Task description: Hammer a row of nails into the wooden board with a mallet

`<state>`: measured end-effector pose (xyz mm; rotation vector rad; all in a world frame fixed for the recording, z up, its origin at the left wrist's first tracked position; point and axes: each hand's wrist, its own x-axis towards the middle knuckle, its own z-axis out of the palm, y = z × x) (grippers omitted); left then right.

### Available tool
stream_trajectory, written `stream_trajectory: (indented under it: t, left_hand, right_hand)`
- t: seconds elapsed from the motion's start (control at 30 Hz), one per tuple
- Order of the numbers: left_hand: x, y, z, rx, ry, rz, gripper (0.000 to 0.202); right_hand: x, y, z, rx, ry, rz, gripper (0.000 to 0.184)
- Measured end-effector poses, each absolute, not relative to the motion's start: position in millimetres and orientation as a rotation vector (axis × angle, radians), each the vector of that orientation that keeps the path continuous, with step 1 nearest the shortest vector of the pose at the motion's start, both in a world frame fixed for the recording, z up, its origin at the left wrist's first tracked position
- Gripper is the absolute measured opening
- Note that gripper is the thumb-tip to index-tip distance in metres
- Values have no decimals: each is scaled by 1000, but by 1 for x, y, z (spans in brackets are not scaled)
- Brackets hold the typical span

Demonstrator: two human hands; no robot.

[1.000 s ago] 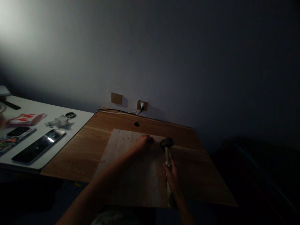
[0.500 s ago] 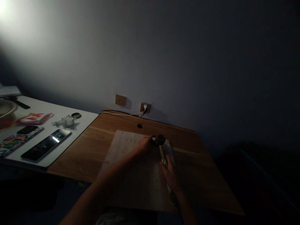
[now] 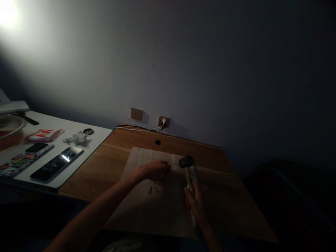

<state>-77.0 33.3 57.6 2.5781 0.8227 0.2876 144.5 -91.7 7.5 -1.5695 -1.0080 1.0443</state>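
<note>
Right hand: closed in a fist around the lower part of a hammer's handle, over the right side of the board.
Hammer: the handle runs up and away from the fist. Its dark head is at the far end, above the board's far right part and just right of the left hand, apart from it.
Left hand: lies knuckles up on the far half of the board, fingers bent and pointing towards the hammer head. It is too dim to tell whether the fingertips pinch anything.
Board: a pale, flat wooden sheet lying on the desk in front of the person, with faint rows of small dots near its far edge.
Nails: a few small loose ones lie on the board, just on the near side of the left hand.
Desk: brown wood, with a round dark hole near its back edge.
Wall: two sockets, and a white plug in the right one with its cable trailing left.
White table: butts against the desk's left side and carries a phone, a few packets and other small items.
</note>
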Motion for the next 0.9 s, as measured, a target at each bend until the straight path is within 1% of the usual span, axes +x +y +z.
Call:
stream_trajectory:
  t: [0.07,0.13,0.23,0.37,0.47,0.53,0.6,0.67,0.77,0.9]
  left_hand:
    - [-79,21,66,2676,792,118,24]
    - [-75,13,68,2756,803,29,25]
    - [-65,13,63,2791,800,-2,17]
    - [-66,22,53,2720,743,37,4]
    - [-73,32,50,2583,680,145,10]
    - [-75,42,47,2452,696,301,17]
    - [-72,52,44,2331,794,506,22]
    - [-64,62,38,2246,954,678,24]
    - [-50,71,27,2192,1182,789,24]
    - [-44,72,16,2195,1285,829,25]
  right_hand:
    - [144,-96,10,-1567,-991,1056,74]
    - [144,-97,13,-1581,-954,1070,79]
    - [145,-98,16,-1601,-891,1098,83]
    - [148,-98,16,-1567,-846,1138,81]
    - [149,-98,16,-1552,-822,1150,77]
    - [149,-98,17,-1543,-823,1157,70]
    - [150,-98,18,-1538,-836,1156,61]
    - [150,-99,18,-1525,-854,1150,56]
    - [150,-99,17,-1515,-850,1132,55]
    - [149,-98,17,-1522,-837,1111,59]
